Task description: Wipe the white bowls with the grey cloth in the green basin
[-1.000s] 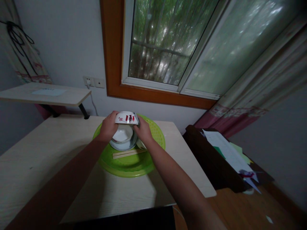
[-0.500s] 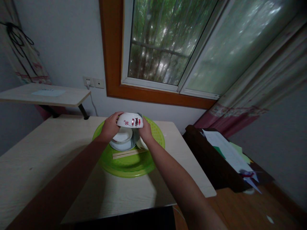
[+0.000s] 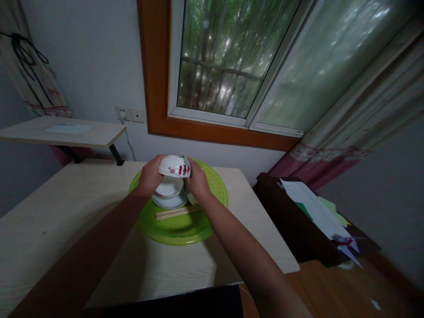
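Note:
A white bowl (image 3: 172,166) with red and dark figures is held up, tilted, above a green round tray (image 3: 179,236). My left hand (image 3: 152,174) is closed on the bowl's left side. My right hand (image 3: 198,179) is closed at its right side, with a thin greyish cloth (image 3: 184,158) showing between the fingers and the bowl; most of it is hidden. Beneath them a white bowl (image 3: 169,186) sits on a pale plate (image 3: 169,203). Another light bowl (image 3: 192,200) is partly covered by my right hand. Light wooden chopsticks (image 3: 175,213) lie at the front of the tray.
The tray stands on a pale wooden table (image 3: 251,221). A raised shelf (image 3: 99,134) with a paper sheet is at the left. Beyond the table are a wall socket (image 3: 122,113) and a window. A dark cabinet (image 3: 285,221) with papers stands to the right.
My right hand and the greyish cloth have moved left along the bowl. The bowl has shifted slightly left, its figures now partly covered at the right.

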Demonstrator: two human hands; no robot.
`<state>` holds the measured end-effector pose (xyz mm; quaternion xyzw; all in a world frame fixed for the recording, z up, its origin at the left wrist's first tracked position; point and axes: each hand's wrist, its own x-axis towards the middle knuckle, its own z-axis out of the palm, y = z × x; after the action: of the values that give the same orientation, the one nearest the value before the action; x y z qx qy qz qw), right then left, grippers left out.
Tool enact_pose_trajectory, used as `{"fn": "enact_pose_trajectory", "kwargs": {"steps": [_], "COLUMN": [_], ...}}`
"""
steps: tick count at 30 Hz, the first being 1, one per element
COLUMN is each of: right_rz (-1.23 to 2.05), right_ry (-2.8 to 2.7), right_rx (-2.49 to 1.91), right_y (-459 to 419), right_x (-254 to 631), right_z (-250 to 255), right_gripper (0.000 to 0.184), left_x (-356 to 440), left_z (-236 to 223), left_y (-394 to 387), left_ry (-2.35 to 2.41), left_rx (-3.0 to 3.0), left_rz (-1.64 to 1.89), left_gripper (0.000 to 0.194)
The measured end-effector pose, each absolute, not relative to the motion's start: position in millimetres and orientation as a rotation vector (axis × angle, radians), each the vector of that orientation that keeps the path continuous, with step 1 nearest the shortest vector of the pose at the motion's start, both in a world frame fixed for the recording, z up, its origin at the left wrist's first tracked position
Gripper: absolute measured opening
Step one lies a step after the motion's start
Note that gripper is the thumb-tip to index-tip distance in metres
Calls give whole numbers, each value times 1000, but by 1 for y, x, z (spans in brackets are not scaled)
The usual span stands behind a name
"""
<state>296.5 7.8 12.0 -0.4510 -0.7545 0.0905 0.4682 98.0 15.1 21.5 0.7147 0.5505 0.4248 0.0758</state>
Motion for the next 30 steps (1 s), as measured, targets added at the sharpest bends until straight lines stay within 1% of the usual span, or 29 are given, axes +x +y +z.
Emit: {"fn": "enact_pose_trajectory", "kwargs": {"steps": [3, 6, 10, 13, 22, 30], "right_rz": [112, 35, -22, -31, 27, 55], "right_ry": [-1965, -2090, -2211, -2249, -2141, -2085], "right_rx": [-1057, -953, -837, -811, -931, -1002], "right_y": [0, -6, -10, -10, -10, -4], "right_x": [293, 290, 287, 287, 291, 298], "right_z": [15, 18, 22, 24, 27, 23], "right_gripper": [69, 74, 73, 74, 73, 67], "left_x": [96, 95, 97, 98, 95, 91], "left_z": [20, 19, 22, 25, 26, 25], "left_y": [18, 19, 16, 12, 11, 15], "left_ry": [1724, 1807, 1863, 1871, 1914, 1998], "left_rx": [2162, 2185, 2208, 2207, 2110, 2100], "left_rz": [1249, 1160, 1039, 1020, 1096, 1021], "left_gripper": [42, 40, 34, 31, 33, 34]}}
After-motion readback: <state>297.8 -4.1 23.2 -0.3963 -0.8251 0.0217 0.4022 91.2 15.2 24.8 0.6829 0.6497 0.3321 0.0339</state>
